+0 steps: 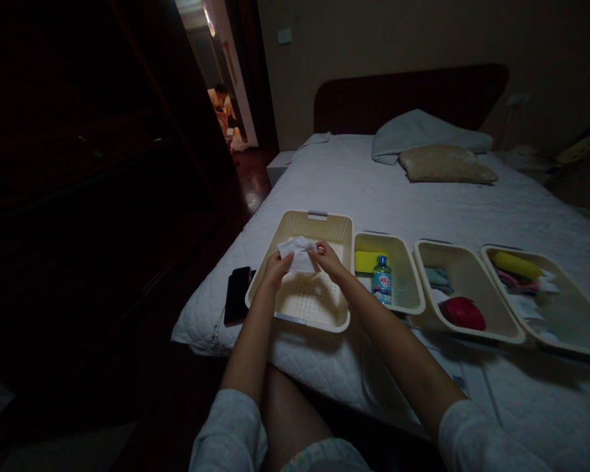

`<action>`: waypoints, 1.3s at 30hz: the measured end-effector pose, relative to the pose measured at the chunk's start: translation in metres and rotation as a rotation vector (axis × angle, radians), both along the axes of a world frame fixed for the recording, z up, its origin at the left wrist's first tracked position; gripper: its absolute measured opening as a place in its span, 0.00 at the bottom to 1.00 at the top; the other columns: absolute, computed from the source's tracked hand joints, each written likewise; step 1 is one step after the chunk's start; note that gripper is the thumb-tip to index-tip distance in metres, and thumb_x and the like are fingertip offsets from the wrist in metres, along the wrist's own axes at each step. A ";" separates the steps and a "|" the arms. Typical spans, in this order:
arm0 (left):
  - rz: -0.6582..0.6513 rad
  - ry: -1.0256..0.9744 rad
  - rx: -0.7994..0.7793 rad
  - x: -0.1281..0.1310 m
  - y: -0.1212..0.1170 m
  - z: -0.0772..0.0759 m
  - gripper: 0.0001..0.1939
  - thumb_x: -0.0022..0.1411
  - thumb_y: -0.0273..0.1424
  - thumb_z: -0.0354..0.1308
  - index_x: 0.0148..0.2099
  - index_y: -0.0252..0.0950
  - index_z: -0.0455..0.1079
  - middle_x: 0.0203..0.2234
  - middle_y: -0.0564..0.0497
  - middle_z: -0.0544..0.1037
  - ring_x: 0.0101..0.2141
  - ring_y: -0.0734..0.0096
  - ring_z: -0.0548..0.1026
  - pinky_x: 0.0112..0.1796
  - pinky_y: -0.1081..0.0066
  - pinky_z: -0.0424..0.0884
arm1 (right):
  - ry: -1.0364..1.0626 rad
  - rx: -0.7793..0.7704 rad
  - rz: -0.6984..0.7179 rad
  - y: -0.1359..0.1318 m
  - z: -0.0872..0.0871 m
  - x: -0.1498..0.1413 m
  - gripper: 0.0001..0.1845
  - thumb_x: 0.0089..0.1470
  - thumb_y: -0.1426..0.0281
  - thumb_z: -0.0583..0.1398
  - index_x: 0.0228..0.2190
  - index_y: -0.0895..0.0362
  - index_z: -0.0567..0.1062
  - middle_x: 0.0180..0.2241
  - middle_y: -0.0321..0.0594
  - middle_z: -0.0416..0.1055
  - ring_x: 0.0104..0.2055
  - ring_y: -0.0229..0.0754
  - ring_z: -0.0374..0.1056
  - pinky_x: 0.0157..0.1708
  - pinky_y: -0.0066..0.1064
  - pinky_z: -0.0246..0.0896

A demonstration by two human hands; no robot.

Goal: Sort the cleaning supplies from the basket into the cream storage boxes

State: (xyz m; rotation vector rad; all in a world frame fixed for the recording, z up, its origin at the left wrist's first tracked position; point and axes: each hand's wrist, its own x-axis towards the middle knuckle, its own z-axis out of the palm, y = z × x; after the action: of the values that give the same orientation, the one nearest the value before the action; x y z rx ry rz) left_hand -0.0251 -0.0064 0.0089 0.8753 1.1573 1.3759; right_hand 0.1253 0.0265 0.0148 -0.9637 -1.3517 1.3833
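Observation:
Both my hands hold a white cloth over a cream perforated basket that sits on the bed's near corner. My left hand pinches the cloth's left edge, fingers closed. My right hand grips its right edge, fingers closed too. The basket's holed floor shows beneath the cloth.
A black phone lies left of the basket. To the right stand three cream bins: one with a yellow sponge and small bottle, one with a red item, one with mixed items. Pillows lie far back. A person is in the doorway.

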 end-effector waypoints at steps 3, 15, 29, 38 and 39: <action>0.105 0.084 0.079 -0.001 0.003 -0.002 0.25 0.41 0.39 0.64 0.41 0.29 0.69 0.33 0.44 0.76 0.32 0.65 0.74 0.35 0.68 0.68 | -0.052 0.022 -0.028 0.004 -0.008 0.000 0.16 0.38 0.61 0.60 0.28 0.55 0.61 0.25 0.31 0.63 0.27 0.35 0.61 0.27 0.28 0.59; -0.114 0.462 0.203 0.008 -0.004 0.006 0.12 0.48 0.30 0.55 0.36 0.31 0.72 0.35 0.47 0.76 0.39 0.65 0.71 0.42 0.69 0.65 | -0.126 0.004 0.170 -0.006 0.005 -0.002 0.20 0.44 0.54 0.58 0.32 0.57 0.70 0.32 0.39 0.69 0.32 0.37 0.65 0.31 0.29 0.62; 0.081 0.321 0.081 0.008 -0.006 0.006 0.30 0.46 0.35 0.61 0.52 0.36 0.58 0.49 0.43 0.65 0.40 0.71 0.70 0.38 0.73 0.67 | 0.159 -0.119 0.173 0.003 0.002 0.007 0.20 0.40 0.57 0.61 0.33 0.58 0.72 0.27 0.37 0.71 0.22 0.34 0.62 0.24 0.27 0.60; -0.138 0.237 0.009 0.004 -0.002 0.003 0.25 0.46 0.41 0.61 0.45 0.31 0.67 0.36 0.44 0.74 0.35 0.66 0.72 0.36 0.69 0.67 | 0.244 -0.198 0.138 0.004 0.009 0.011 0.22 0.42 0.54 0.60 0.35 0.56 0.70 0.27 0.38 0.72 0.26 0.38 0.66 0.28 0.30 0.64; -0.102 0.264 0.001 0.003 -0.003 0.004 0.27 0.45 0.39 0.62 0.47 0.32 0.66 0.39 0.44 0.74 0.37 0.65 0.72 0.37 0.69 0.67 | 0.247 -0.201 0.137 0.005 0.009 0.012 0.21 0.42 0.53 0.60 0.34 0.56 0.70 0.27 0.38 0.72 0.26 0.38 0.66 0.28 0.30 0.64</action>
State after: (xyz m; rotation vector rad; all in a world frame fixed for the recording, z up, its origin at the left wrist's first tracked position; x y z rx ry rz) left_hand -0.0221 -0.0092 0.0128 1.1263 1.2921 1.2033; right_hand 0.1368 0.0314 0.0239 -0.8079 -1.1260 1.7078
